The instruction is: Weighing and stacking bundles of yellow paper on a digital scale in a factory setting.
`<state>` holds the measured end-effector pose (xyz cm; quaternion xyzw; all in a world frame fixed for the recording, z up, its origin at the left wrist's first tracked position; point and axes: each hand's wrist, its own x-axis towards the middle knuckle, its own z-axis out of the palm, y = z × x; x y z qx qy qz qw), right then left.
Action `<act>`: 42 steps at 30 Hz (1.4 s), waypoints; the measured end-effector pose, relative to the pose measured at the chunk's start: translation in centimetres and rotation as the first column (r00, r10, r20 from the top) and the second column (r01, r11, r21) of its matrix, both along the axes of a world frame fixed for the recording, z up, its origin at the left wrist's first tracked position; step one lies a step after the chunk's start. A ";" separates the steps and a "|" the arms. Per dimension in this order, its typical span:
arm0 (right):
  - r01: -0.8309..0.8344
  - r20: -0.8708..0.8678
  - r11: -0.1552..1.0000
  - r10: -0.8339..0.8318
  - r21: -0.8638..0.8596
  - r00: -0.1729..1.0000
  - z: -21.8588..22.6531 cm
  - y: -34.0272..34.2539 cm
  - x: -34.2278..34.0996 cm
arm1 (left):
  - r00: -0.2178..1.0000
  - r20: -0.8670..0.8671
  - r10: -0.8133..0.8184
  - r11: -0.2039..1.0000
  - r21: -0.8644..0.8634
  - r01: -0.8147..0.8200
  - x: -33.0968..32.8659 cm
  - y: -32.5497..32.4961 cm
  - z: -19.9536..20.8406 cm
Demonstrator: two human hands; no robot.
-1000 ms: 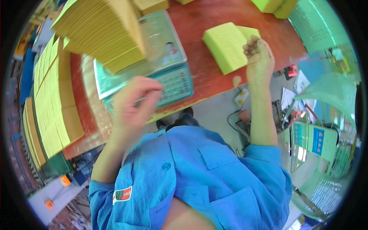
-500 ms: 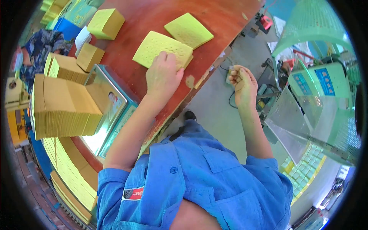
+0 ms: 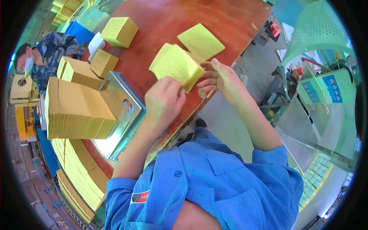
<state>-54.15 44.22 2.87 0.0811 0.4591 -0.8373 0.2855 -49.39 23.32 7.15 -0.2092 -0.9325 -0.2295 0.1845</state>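
Observation:
A thick stack of yellow paper (image 3: 174,63) with rows of small marks on its top face stands tilted on the red table. My left hand (image 3: 164,101) is closed at its near edge, the fingers curled and partly hidden. At its right side is my right hand (image 3: 224,81), fingers stretched and apart, the fingertips at or just beside the stack's edge. Behind it lies a flatter yellow paper stack (image 3: 201,40). To the left of my left forearm, a tall brown paper stack (image 3: 80,111) rests on a scale with a shiny metal top (image 3: 124,115).
The red table (image 3: 161,19) ends in a worn edge on my right. A yellow block of paper (image 3: 119,32) and smaller brown stacks (image 3: 104,63) stand at the far left. A masked person (image 3: 48,51) is beyond them. A green mesh guard (image 3: 318,34) and machinery stand right.
My right hand has swung left from beside the table to the stack. The stack has been tilted up, and my left hand has moved from its top to its near edge.

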 end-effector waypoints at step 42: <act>-0.071 -0.787 0.894 0.425 0.443 0.446 22.6 -38.4 -0.1 | 0.727 0.529 0.438 0.534 0.498 -0.684 9.3 -36.2 18.3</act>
